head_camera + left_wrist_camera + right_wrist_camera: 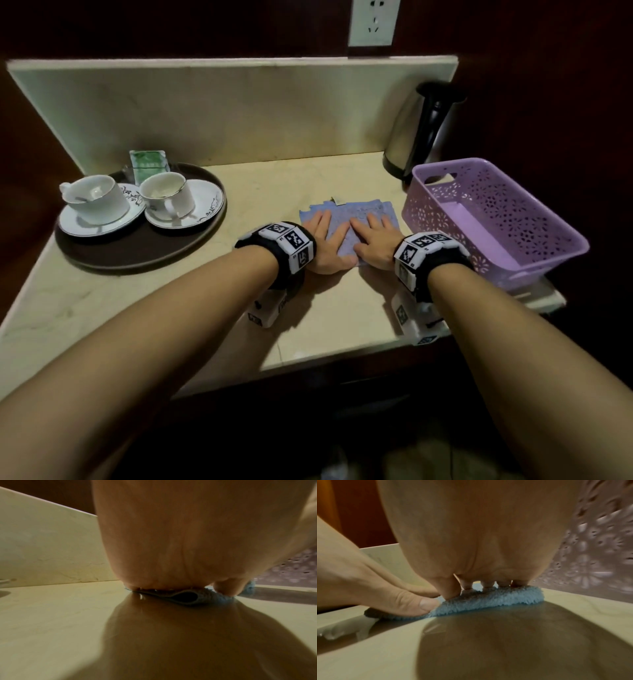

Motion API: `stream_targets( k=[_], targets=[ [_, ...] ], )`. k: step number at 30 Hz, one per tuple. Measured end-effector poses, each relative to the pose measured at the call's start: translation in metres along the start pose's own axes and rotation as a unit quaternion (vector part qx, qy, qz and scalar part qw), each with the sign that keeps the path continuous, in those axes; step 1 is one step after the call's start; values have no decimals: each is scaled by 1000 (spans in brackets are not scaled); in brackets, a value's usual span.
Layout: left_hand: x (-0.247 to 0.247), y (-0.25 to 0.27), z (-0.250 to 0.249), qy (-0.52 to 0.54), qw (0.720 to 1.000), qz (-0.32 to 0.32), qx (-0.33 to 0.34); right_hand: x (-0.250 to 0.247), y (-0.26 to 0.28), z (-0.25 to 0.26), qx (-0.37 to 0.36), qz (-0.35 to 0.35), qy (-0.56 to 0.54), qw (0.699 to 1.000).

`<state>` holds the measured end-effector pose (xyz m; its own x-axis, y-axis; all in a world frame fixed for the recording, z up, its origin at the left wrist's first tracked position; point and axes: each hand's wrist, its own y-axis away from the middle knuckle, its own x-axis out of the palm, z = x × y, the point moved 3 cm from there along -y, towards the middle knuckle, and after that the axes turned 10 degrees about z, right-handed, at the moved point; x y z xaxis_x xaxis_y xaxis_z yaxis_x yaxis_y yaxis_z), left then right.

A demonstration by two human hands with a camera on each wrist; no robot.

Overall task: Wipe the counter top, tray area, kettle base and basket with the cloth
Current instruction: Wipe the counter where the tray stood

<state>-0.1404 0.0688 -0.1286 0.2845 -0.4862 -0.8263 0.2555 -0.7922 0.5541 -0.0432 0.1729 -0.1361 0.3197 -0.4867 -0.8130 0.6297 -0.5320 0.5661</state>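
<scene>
A blue folded cloth (pixel 356 219) lies flat on the cream counter top (pixel 171 301), between the tray and the basket. My left hand (pixel 325 236) lies palm down on its left half, fingers straight. My right hand (pixel 375 238) presses flat on its right half, beside the lilac basket (pixel 534 246). In the right wrist view the right hand's fingertips (pixel 486 586) press on the fluffy cloth (pixel 496 599), with the left hand's thumb (pixel 419 605) on its near edge. The left wrist view shows the cloth's folded edge (pixel 202 597) under the palm. A steel kettle (pixel 421 130) stands on its base at the back right.
A dark round tray (pixel 113 253) at the left carries two white cups (pixel 97 193) on saucers and a green sachet (pixel 149 164). A cream backsplash (pixel 222 109) closes the rear, with a wall socket (pixel 373 22) above. The counter's front edge (pixel 342 363) is close to my forearms.
</scene>
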Motion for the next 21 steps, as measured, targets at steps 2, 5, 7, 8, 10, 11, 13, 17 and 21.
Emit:
stream_targets(
  k=[2, 5, 7, 8, 10, 11, 13, 17, 21],
  targets=[
    [6, 13, -9, -2, 1000, 3, 7, 9, 15, -1, 8, -7, 0, 1000],
    [13, 26, -17, -22, 1000, 12, 14, 20, 32, -1, 14, -16, -6, 1000],
    [18, 33, -20, -30, 999, 14, 22, 27, 44, -2, 16, -23, -13, 1000],
    [20, 37, -22, -34, 999, 15, 29, 30, 50, -2, 17, -26, -18, 999],
    [24, 43, -26, -44, 998, 19, 47, 36, 63, -4, 20, -27, -28, 999],
    [25, 46, -28, -51, 997, 24, 56, 38, 69, -5, 24, -25, -34, 999],
    [25, 51, -31, -65, 995, 44, 69, 42, 79, -8, 28, -17, -45, 998],
    [21, 58, -33, -87, 991, 74, 72, 44, 89, -11, 33, -14, -37, 999],
    [7, 60, -34, -82, 992, 36, 91, 43, 88, -8, 33, 8, -24, 999]
  ],
)
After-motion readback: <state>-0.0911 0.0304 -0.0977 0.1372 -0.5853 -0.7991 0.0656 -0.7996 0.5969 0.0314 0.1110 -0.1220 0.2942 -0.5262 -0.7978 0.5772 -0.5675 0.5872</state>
